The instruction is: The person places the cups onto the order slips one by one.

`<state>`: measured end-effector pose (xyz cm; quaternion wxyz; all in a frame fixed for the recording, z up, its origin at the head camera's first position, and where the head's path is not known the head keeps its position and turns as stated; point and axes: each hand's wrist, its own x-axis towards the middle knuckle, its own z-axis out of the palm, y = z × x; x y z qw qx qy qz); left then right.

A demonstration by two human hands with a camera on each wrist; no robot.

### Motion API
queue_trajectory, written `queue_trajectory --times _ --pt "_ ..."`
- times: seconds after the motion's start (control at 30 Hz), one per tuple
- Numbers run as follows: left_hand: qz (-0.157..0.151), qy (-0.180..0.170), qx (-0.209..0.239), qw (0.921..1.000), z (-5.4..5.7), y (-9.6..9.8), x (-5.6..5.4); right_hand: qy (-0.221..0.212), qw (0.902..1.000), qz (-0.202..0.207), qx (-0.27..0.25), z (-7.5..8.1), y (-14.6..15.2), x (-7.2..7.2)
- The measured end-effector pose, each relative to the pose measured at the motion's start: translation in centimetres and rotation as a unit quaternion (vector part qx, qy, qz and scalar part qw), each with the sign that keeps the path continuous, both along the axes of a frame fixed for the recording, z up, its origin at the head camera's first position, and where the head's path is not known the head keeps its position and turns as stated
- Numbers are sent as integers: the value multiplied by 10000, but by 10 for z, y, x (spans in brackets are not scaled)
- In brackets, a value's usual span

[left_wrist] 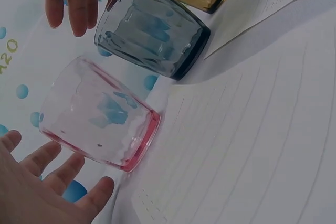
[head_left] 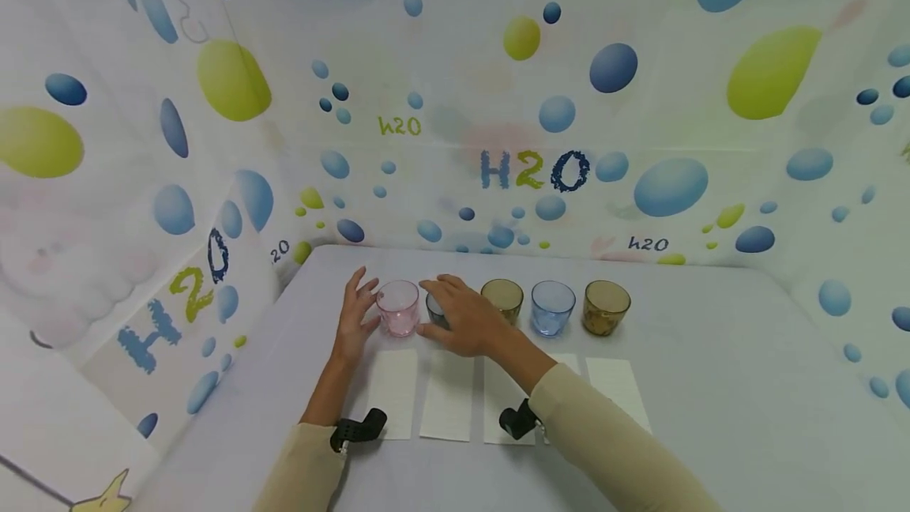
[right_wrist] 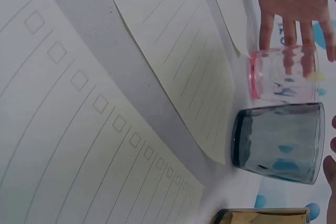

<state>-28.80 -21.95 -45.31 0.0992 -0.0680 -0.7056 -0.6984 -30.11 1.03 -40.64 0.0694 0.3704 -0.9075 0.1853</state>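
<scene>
A clear pink glass [head_left: 399,309] stands at the left end of a row of tumblers. My left hand [head_left: 353,321] is spread at its left side; the left wrist view shows straight fingers [left_wrist: 65,174] close to the glass, and contact cannot be told. Right beside the pink one stands a grey-blue glass [left_wrist: 152,30], partly hidden in the head view by my right hand [head_left: 465,318]. That hand reaches across with its fingers loosely extended around the far side of the grey-blue glass, gripping nothing that I can see.
Farther right in the row stand an amber glass [head_left: 508,296], a light blue glass [head_left: 552,309] and a brown glass [head_left: 606,308]. Several lined paper sheets [head_left: 448,397] lie in front of them on the white table [head_left: 718,385]. A patterned curtain [head_left: 455,62] hangs behind.
</scene>
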Motion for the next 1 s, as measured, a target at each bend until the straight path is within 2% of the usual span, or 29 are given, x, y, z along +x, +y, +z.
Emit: queue_trajectory --times 0.1,0.3,0.53,0.6,0.67,0.87,1.0 --pt "-27 -41 335 9994 -4 -1 -1 -10 10000 20 11 -1 -3 0" --pt "-108 -45 639 9979 -11 -2 -3 -74 9998 -58 -167 -3 -9 -1" --pt "-273 -8 679 9973 -23 -2 0 -78 9941 -115 -1078 -9 -13 -2" --pt "-309 30 678 9972 -24 -3 -1 -33 9933 -181 -1144 -9 -14 -3" --pt "-358 90 686 9970 -24 -3 -1 -58 9934 -262 -1118 -8 -16 -5" --pt "-326 175 744 9965 -24 -7 -1 -495 9946 -417 -805 1 -30 -3" --pt "-328 166 716 9968 -23 -10 -1 -531 9956 -574 -523 5 -38 -4"
